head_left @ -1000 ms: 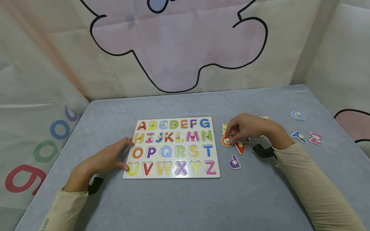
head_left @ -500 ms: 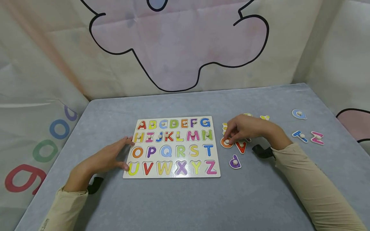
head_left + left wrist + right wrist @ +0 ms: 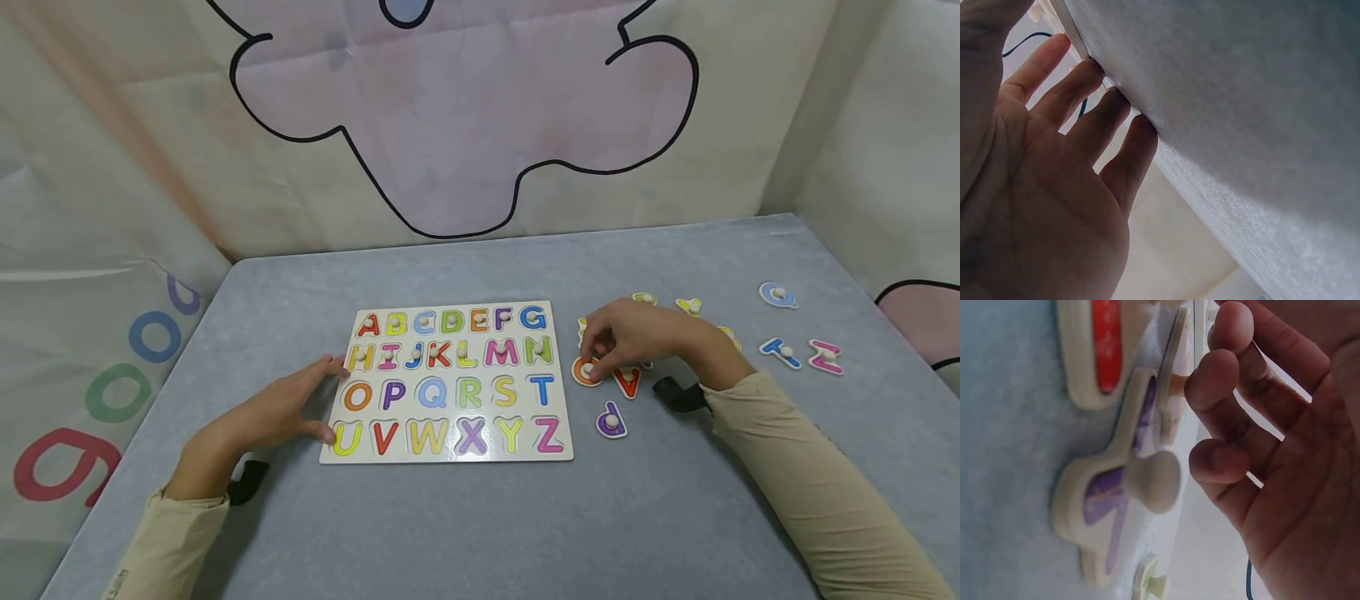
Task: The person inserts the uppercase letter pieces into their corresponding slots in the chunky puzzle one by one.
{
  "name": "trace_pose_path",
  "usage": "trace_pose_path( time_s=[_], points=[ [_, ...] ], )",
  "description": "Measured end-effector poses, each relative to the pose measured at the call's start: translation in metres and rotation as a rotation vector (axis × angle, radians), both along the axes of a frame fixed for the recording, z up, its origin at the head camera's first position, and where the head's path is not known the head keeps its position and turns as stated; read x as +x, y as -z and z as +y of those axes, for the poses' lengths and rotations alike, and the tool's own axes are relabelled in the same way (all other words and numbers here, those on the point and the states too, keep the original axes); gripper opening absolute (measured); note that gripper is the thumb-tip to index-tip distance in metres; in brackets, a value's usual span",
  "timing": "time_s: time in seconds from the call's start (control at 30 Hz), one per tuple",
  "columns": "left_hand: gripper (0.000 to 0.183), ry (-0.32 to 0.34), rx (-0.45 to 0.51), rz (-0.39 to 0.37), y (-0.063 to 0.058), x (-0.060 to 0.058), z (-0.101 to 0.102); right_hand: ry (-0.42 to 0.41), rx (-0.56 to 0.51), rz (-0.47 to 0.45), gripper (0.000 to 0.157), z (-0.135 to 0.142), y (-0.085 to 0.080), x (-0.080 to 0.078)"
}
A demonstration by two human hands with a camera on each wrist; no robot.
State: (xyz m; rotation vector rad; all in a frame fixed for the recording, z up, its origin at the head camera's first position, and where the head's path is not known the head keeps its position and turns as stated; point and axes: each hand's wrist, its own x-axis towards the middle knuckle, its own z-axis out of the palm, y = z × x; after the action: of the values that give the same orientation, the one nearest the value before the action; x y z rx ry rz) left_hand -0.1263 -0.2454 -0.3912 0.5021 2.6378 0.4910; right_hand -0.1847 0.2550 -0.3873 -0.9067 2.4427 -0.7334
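Observation:
A white alphabet puzzle board [image 3: 410, 398] lies on the table, with knobbed letters in its upper two rows. My left hand [image 3: 273, 408] touches its left edge with thumb and fingers extended; in the left wrist view the straight fingers [image 3: 1132, 156] meet that edge. To the right of the board, my right hand [image 3: 637, 329] pinches the knob of the orange letter O piece [image 3: 578, 375], which rests on the table. Close by lie a red V piece [image 3: 627, 383] and a purple P piece [image 3: 612, 425]. In the right wrist view the visible fingers [image 3: 1216, 378] curl loosely, and a purple letter piece [image 3: 1107, 494] lies nearby.
Farther right are a blue Q piece [image 3: 778, 295], a blue T piece [image 3: 780, 352] and a pink Z piece [image 3: 826, 357]. Yellow pieces [image 3: 688, 306] sit behind the right hand, which partly covers several others. A drawn curtain [image 3: 480, 125] hangs behind the table.
The orange O piece and the right hand have shifted very slightly left and nearer. The left hand stays at the board's edge. The head view has moved a little.

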Motion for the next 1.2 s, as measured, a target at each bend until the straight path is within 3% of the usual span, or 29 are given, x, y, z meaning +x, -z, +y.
trace_pose_path(
  time_s=[0.37,0.53,0.63,0.87,1.2],
  points=[
    [0.09,-0.001,0.008,0.003,0.001,0.001,0.0,-0.055,-0.046,0.001,0.015,0.002,-0.002,-0.002],
    [0.089,0.002,0.004,0.002,0.0,0.001,-0.002,-0.003,-0.082,-0.006,0.015,-0.001,-0.005,-0.001],
    [0.089,0.007,0.007,0.006,0.001,-0.001,-0.002,0.044,-0.085,0.057,0.018,-0.01,-0.014,0.003],
    [0.088,0.022,0.048,0.008,0.003,0.003,-0.006,0.037,-0.087,0.175,0.018,-0.068,-0.033,0.012],
    [0.088,0.068,0.048,0.021,0.001,0.001,-0.006,0.128,-0.044,0.171,0.015,-0.177,-0.033,0.025]
  ],
)
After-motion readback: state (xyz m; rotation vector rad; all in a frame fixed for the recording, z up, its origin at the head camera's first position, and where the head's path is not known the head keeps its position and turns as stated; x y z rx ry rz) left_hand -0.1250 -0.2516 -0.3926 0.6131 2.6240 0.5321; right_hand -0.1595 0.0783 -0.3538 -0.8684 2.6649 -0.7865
